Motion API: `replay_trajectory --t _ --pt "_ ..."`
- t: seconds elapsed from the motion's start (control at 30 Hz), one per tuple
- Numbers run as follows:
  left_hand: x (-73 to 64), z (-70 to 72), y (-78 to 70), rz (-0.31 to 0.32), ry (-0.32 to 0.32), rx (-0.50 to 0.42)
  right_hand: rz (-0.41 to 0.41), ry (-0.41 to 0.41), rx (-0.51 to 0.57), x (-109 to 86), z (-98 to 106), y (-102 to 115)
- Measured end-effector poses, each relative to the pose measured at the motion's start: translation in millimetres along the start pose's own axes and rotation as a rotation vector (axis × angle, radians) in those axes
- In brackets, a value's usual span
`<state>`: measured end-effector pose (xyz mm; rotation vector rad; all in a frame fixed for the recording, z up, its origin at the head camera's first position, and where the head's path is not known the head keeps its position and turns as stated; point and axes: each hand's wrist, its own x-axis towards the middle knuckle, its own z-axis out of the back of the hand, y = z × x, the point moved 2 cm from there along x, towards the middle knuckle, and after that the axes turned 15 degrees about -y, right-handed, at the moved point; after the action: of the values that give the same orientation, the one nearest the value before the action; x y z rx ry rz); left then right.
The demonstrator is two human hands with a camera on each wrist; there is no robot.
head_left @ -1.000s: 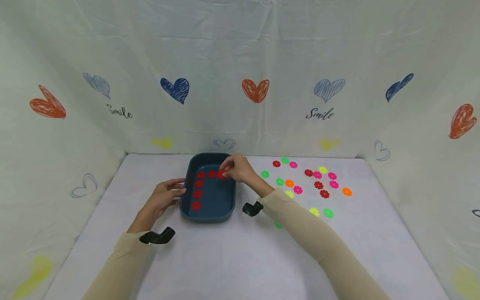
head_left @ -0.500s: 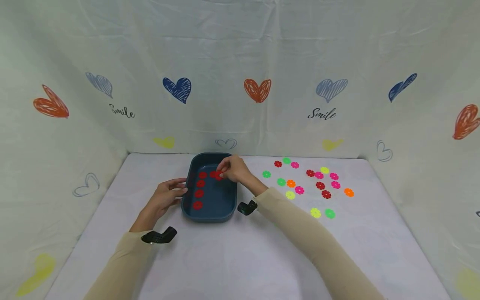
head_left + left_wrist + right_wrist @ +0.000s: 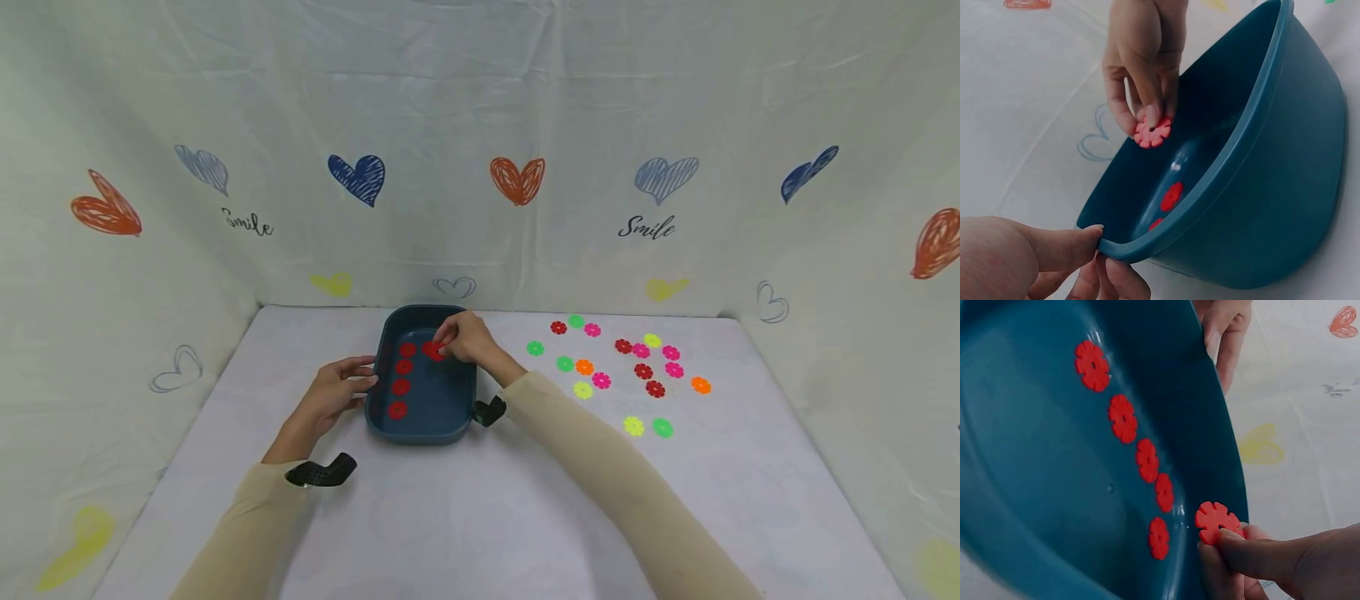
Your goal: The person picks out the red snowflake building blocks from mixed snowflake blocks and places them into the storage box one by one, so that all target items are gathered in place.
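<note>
A deep blue plastic tub [image 3: 442, 412] stands on the table, with several red notched snowflake discs [image 3: 1123, 418] lying on its floor along the left and far sides. At the tub's left wall, my left hand [image 3: 332, 393] pinches the rim, thumb on top and fingers beneath, as the left wrist view shows. My right hand [image 3: 470, 337] reaches over the tub's far right part. Between thumb and fingertips it pinches another red snowflake disc [image 3: 1214, 523], raised above the tub floor near the far wall. In the left wrist view this disc [image 3: 1152, 132] faces the camera.
Loose discs in several colours lie to the right, among them an orange disc [image 3: 701, 385], a yellow disc [image 3: 633, 427] and a dark red disc [image 3: 655, 389]. A white cloth [image 3: 517, 258] printed with hearts hangs behind the table [image 3: 450, 517].
My right hand has moved slightly left within the tub, bringing the pinched disc closer to the discs at the far side. A green disc is now hidden behind the right sleeve. The left hand stays put.
</note>
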<state>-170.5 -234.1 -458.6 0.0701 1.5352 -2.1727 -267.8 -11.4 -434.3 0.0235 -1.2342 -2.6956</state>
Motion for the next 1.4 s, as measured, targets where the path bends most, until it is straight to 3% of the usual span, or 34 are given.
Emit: replay_trajectory --t 0.43,0.67,1.07,1.4 --pt "3.0 -1.5 2.8 0.005 -0.017 0.009 -0.011 0.019 -0.055 7.8 -15 5" --pt "1.9 -0.3 1.7 0.001 -0.020 0.009 -0.048 0.026 -0.092 10.7 -27 10" --pt "-0.4 0.4 0.7 -0.009 -0.009 -0.008 -0.145 0.033 -0.066 13.9 -38 14" --pt "-1.3 0.7 0.4 -0.013 -0.003 -0.012 -0.122 0.023 -0.072 12.0 -44 12"
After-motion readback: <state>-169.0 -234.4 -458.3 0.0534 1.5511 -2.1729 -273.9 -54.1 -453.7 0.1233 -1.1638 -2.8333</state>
